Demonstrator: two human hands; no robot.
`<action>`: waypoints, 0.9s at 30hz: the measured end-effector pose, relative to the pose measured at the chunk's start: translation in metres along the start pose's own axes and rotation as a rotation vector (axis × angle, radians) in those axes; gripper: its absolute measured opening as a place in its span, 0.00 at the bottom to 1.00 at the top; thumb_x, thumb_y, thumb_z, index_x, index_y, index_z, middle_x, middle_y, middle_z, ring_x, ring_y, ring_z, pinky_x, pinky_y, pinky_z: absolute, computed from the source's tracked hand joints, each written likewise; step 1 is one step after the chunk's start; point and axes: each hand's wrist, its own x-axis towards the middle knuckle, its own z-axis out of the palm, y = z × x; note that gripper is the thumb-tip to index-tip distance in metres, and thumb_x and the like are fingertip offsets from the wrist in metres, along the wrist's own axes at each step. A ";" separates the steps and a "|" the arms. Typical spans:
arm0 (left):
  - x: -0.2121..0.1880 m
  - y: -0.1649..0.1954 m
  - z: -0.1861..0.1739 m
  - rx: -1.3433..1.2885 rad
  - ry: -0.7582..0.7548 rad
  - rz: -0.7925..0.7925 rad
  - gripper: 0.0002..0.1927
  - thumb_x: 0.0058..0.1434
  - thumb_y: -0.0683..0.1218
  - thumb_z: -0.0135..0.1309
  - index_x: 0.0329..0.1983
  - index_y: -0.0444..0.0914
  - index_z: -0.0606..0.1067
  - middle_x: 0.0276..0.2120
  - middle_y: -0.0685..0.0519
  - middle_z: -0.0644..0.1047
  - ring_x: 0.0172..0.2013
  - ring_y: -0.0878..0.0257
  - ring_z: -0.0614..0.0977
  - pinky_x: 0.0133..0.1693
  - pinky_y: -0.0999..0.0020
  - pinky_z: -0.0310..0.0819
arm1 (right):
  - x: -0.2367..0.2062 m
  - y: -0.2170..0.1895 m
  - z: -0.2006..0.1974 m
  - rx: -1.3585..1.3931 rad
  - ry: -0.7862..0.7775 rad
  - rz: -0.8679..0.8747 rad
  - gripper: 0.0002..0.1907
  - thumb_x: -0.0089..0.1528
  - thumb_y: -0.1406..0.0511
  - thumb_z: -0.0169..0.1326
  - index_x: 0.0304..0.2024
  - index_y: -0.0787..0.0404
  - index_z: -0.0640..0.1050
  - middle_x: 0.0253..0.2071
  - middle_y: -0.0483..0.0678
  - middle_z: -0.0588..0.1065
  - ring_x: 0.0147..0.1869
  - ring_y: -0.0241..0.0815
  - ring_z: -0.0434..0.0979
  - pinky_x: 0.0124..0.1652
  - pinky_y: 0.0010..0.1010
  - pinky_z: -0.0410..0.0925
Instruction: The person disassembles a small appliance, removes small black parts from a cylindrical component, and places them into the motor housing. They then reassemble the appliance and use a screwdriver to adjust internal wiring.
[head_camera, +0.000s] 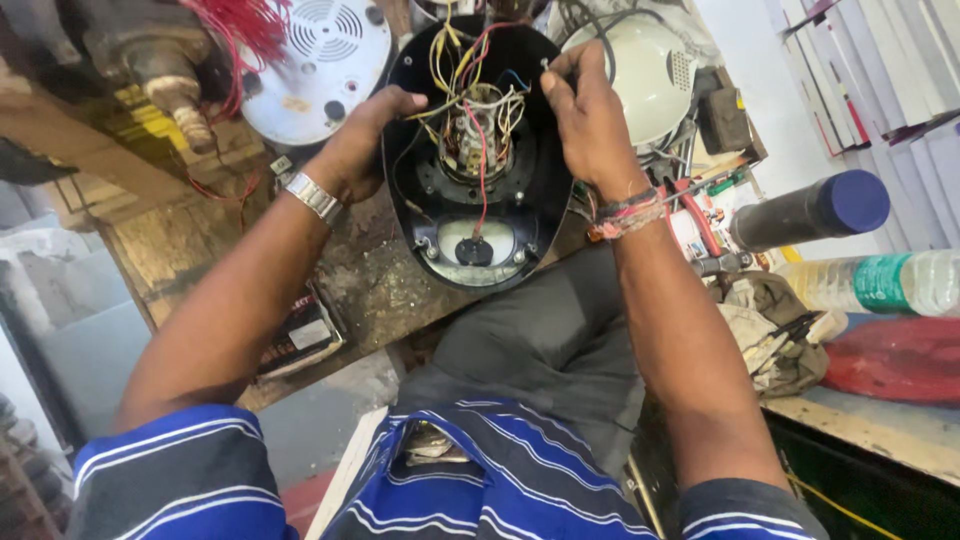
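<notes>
A black appliance base lies upside down and open on the worn wooden bench, its motor and yellow, red and white wires exposed. My left hand, with a metal watch at the wrist, grips the shell's left rim. My right hand, thread bands at the wrist, rests on the upper right rim with fingertips pinched on a thin wire or small part at the edge. A round white panel with a black knob sits at the shell's near end.
A white round vented cover lies at the back left beside red wires. A white domed housing stands behind the right hand. A dark cylinder with a blue cap, a plastic bottle, red-handled pliers and rags lie at the right.
</notes>
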 end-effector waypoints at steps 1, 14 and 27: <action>0.001 0.000 -0.001 0.007 -0.009 0.018 0.17 0.62 0.52 0.53 0.47 0.36 0.76 0.38 0.51 0.81 0.36 0.61 0.82 0.44 0.64 0.79 | 0.000 0.000 -0.001 0.011 0.011 -0.031 0.10 0.73 0.66 0.51 0.51 0.64 0.65 0.41 0.52 0.74 0.44 0.46 0.76 0.47 0.34 0.69; 0.016 0.007 -0.012 0.052 -0.042 -0.094 0.15 0.58 0.52 0.56 0.41 0.37 0.77 0.33 0.52 0.81 0.33 0.61 0.82 0.41 0.65 0.79 | -0.015 -0.006 0.006 0.000 0.096 0.060 0.09 0.73 0.65 0.50 0.49 0.63 0.65 0.40 0.55 0.77 0.43 0.53 0.79 0.45 0.37 0.70; -0.001 0.017 0.003 0.258 0.032 0.188 0.22 0.61 0.57 0.61 0.50 0.38 0.75 0.44 0.54 0.79 0.44 0.66 0.80 0.46 0.68 0.78 | -0.007 -0.015 0.000 -0.070 0.102 0.024 0.09 0.69 0.67 0.55 0.47 0.63 0.69 0.39 0.57 0.77 0.42 0.57 0.78 0.44 0.38 0.69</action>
